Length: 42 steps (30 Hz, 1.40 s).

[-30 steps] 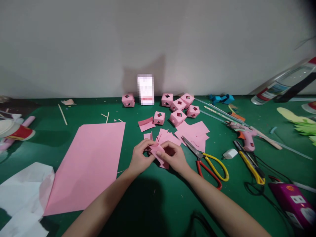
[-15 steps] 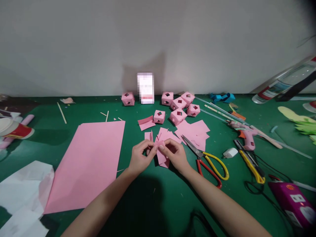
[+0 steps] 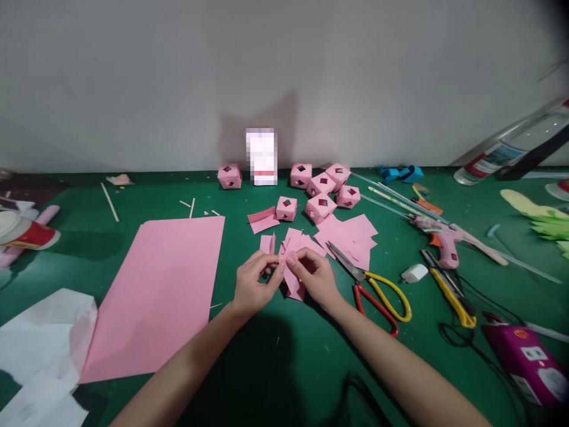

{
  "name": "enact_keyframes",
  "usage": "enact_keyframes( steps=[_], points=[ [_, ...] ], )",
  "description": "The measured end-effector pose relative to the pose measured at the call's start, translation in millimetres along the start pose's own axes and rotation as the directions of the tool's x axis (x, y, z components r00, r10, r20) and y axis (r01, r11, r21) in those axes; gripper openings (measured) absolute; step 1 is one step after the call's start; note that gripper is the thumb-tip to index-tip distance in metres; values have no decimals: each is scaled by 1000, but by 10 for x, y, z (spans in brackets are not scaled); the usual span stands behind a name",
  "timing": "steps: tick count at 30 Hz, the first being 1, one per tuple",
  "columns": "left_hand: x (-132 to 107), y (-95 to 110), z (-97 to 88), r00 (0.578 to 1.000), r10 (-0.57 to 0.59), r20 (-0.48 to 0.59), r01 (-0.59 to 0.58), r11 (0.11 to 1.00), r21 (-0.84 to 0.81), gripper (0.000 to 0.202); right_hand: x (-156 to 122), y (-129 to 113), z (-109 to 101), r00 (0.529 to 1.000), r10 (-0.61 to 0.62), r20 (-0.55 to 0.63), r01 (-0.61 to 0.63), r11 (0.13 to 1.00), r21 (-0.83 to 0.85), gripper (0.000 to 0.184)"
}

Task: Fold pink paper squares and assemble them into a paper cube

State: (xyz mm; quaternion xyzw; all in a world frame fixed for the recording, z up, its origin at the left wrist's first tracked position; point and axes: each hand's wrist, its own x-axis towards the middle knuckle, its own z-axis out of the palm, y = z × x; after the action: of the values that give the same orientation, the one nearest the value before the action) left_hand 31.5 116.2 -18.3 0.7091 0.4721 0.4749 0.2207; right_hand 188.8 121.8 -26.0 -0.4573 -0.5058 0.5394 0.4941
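My left hand point(image 3: 253, 286) and my right hand point(image 3: 313, 275) meet over the green table point(image 3: 284, 356), both pinching a small folded pink paper piece point(image 3: 291, 279) between their fingertips. Loose pink paper squares point(image 3: 351, 234) lie just beyond the hands. Several finished pink paper cubes point(image 3: 320, 206) with square holes stand further back near the wall. Scissors point(image 3: 371, 287) with red and yellow handles lie right beside my right hand.
A large pink sheet point(image 3: 164, 290) lies to the left, white paper point(image 3: 42, 338) at the near left. At the right are a pink glue gun point(image 3: 440, 240), a yellow utility knife point(image 3: 448, 290), a purple power strip point(image 3: 528, 362) and a bottle point(image 3: 511, 148).
Both hands have lifted the folded pink piece slightly and brought their fingertips closer together on it. Everything else on the table is unmoved.
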Motion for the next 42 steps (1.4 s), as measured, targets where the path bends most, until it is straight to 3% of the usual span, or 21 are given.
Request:
enact_keyframes(
  steps=[7, 14, 42],
  points=[
    [12, 27, -39, 990, -54, 129, 68, 992, -103, 10, 17, 3, -4, 999, -14, -29, 15, 1000, 27, 29],
    [38, 37, -44, 986, -130, 108, 141, 985, -100, 16, 8, -18, 3, 1000, -1, -11, 1, 1000, -29, 33],
    [26, 31, -24, 986, -136, 101, 146, 985, -96, 19, -4, -20, -11, 999, -37, 9, 38, 999, -19, 31]
  ],
)
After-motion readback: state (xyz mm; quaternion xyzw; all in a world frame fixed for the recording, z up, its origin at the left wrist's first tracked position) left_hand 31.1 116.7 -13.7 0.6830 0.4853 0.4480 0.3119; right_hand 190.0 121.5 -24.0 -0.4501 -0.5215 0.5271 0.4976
